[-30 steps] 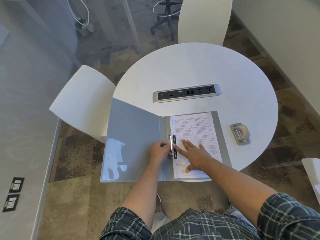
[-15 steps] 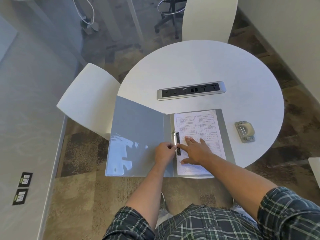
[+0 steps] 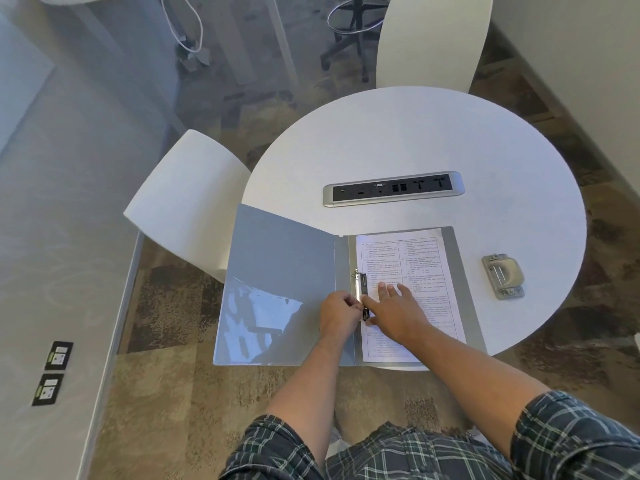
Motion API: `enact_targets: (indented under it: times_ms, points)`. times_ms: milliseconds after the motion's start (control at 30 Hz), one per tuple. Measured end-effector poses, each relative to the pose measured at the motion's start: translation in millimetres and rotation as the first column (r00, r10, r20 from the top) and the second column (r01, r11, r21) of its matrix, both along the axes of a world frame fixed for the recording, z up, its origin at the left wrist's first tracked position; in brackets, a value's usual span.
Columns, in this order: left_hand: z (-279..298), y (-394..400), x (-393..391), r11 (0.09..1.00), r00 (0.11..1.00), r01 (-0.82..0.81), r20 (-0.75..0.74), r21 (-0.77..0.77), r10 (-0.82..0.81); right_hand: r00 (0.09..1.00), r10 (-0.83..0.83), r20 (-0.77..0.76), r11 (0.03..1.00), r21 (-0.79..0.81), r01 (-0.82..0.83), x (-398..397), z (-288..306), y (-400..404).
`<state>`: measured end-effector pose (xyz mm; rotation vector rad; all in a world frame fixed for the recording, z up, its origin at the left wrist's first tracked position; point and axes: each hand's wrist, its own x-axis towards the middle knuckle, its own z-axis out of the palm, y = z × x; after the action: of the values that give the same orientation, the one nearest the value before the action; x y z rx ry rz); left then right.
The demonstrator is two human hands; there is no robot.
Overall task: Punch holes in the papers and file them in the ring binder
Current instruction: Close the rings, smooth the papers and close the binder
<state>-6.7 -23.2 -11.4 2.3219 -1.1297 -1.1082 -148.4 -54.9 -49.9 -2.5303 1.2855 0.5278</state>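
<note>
While L hand (image 3: 341, 311) fingers pinch ring mechanism (image 3: 362, 295), R hand (image 3: 394, 311) lies flat on papers (image 3: 427, 271).

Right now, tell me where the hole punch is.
In the head view the hole punch sits on the round white table, right of the open ring binder, clear of both hands.

Counting as I go: one ring binder (image 3: 280, 285) lying open, one stack of printed papers (image 3: 412, 271) in it, how many sheets I can't tell. One hole punch (image 3: 503, 277), one round table (image 3: 398, 140), one power strip (image 3: 393, 188) set in its top. Two white chairs, one (image 3: 187, 202) to my left, one (image 3: 429, 39) across. One swivel stool (image 3: 353, 32) beyond. Two floor outlets (image 3: 52, 372). And two hands on the job, my left hand (image 3: 341, 315) and my right hand (image 3: 398, 313)
</note>
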Motion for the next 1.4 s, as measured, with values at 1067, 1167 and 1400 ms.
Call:
enact_targets:
  times_ms: [1067, 1167, 1400]
  points:
    - [7, -2, 0, 0.997, 0.996, -0.069, -0.056, 0.044, 0.071, 0.998, -0.057, -0.031, 0.998, -0.006, 0.057, 9, -10, -16]
    - [8, -2, 0, 0.997, 0.996, -0.072, -0.056, 0.035, 0.074, 0.995, -0.1, -0.006, 0.995, -0.006, 0.1, 9, -8, -17]
    - [10, -2, 1, 0.996, 0.997, -0.073, -0.032, 0.056, 0.074, 0.978, -0.207, 0.03, 0.976, -0.059, 0.208, 15, -7, -15]
